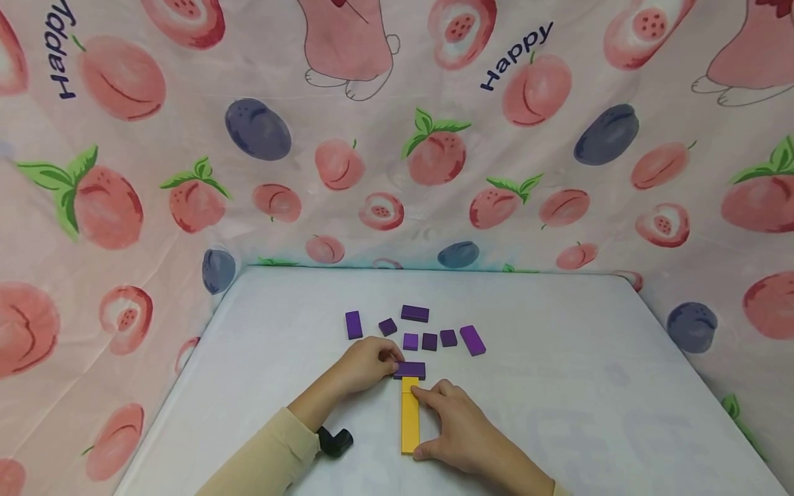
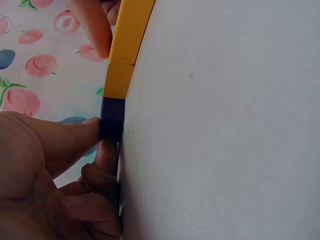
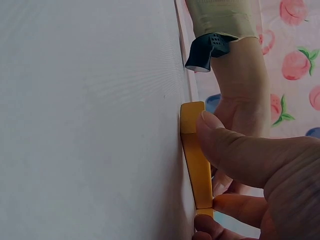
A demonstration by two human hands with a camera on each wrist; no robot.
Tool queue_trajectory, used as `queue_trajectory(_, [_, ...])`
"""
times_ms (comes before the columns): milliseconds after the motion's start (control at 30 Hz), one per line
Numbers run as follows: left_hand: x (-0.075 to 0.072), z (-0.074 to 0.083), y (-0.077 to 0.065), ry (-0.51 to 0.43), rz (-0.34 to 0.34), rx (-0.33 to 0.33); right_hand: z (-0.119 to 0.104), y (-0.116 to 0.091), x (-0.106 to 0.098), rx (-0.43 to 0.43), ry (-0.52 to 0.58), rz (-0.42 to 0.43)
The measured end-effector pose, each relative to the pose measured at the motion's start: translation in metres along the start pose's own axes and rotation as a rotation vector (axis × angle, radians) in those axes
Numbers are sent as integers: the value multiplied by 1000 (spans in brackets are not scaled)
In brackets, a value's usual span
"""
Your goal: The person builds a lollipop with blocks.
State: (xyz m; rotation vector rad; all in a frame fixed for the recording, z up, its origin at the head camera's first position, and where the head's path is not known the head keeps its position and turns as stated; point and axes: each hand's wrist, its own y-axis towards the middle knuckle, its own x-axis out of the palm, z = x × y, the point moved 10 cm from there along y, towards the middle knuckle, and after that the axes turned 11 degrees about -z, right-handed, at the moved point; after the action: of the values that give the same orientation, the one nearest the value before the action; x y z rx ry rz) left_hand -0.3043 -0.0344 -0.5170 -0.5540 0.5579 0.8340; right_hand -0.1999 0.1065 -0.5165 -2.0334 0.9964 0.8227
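A purple rectangular block [image 1: 411,370] lies crosswise against the far end of a small yellow block [image 1: 410,384]. My left hand [image 1: 364,365] pinches the purple block's left end between thumb and fingers; the left wrist view shows the thumb [image 2: 75,135] on the dark purple block [image 2: 112,118]. Directly below the small yellow piece runs a long yellow block [image 1: 410,424], the two in line. My right hand [image 1: 462,427] holds the long block along its right side, thumb at the near corner and index finger by the seam, also visible in the right wrist view [image 3: 197,165].
Beyond the hands lie several loose purple blocks: an upright-lying one [image 1: 353,325] at left, a crosswise one [image 1: 415,313] at the back, a slanted one [image 1: 473,340] at right, and small squares [image 1: 429,342] between. A black wrist camera [image 1: 336,442] sits at the left cuff. White table [image 1: 558,413] surrounds them.
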Motion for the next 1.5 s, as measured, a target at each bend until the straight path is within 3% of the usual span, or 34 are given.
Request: queue_trajectory(1500, [-1,1,1,-14,-36,7,1,0,-1,14,12,-6])
